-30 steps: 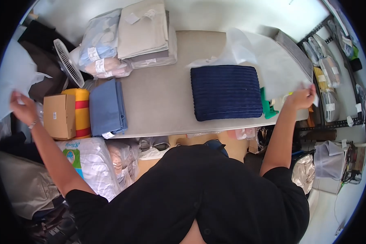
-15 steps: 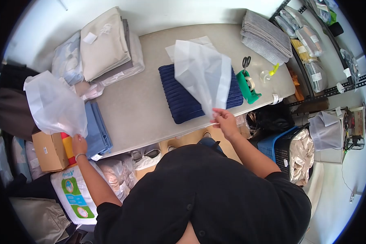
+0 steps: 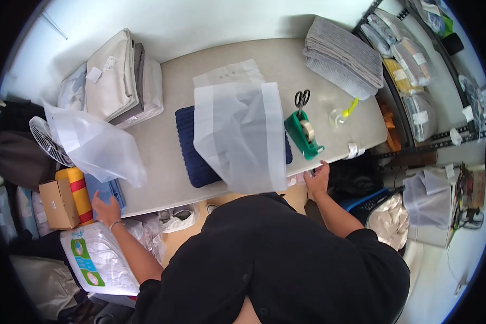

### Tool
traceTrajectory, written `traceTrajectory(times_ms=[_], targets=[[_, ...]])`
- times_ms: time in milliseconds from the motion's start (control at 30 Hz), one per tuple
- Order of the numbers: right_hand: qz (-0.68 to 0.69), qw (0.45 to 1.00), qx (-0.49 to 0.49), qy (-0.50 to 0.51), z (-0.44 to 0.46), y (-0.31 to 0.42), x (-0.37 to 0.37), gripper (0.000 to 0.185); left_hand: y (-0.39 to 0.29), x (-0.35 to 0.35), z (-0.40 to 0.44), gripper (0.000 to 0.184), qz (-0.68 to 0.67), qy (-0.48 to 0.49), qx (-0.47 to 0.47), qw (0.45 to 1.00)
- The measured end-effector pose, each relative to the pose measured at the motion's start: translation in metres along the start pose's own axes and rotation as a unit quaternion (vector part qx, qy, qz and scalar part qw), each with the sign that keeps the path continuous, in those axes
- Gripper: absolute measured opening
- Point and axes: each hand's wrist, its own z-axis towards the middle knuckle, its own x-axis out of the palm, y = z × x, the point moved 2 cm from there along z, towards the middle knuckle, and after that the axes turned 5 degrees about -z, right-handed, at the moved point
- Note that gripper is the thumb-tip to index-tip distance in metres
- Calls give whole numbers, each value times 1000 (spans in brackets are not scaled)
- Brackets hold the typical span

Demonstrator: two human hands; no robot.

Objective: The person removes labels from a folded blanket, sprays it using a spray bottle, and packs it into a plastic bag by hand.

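Observation:
A frosted plastic bag (image 3: 240,129) lies over a folded navy ribbed cloth (image 3: 191,143) on the grey table (image 3: 167,186). Another frosted bag (image 3: 94,140) hangs in the air at the left, above the blue folded cloth (image 3: 107,189). Just below it, my left hand (image 3: 107,208) has its fingers apart and touches nothing that I can see. My right hand (image 3: 318,178) is at the table's front edge, fingers apart, with nothing visible in it. Right of the navy cloth stands a green tape dispenser (image 3: 303,135) with black scissors (image 3: 302,98) behind it.
Folded beige cloths (image 3: 110,75) are stacked at the back left, grey ribbed cloths (image 3: 343,56) at the back right. A clear bottle with a yellow nozzle (image 3: 340,116) stands near the right end. A cardboard box (image 3: 58,204) and a fan (image 3: 47,141) are at the left.
My right hand has let go of its bag, now spread over the navy cloth, and moved right. My left hand has opened; its bag is loose above it. The view has shifted.

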Motion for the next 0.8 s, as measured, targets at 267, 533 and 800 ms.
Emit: traceTrajectory(times_ms=[267, 533, 800], targets=[[234, 967, -47, 92, 94, -17, 31, 81, -168, 161, -136, 65, -367, 322, -141, 861], [220, 973, 23, -63, 176, 12, 30, 65, -215, 138, -210, 98, -402, 221, -481, 747], [254, 931, 245, -94, 206, 40, 53, 77, -240, 144, -268, 123, -595, 211, -630, 453]])
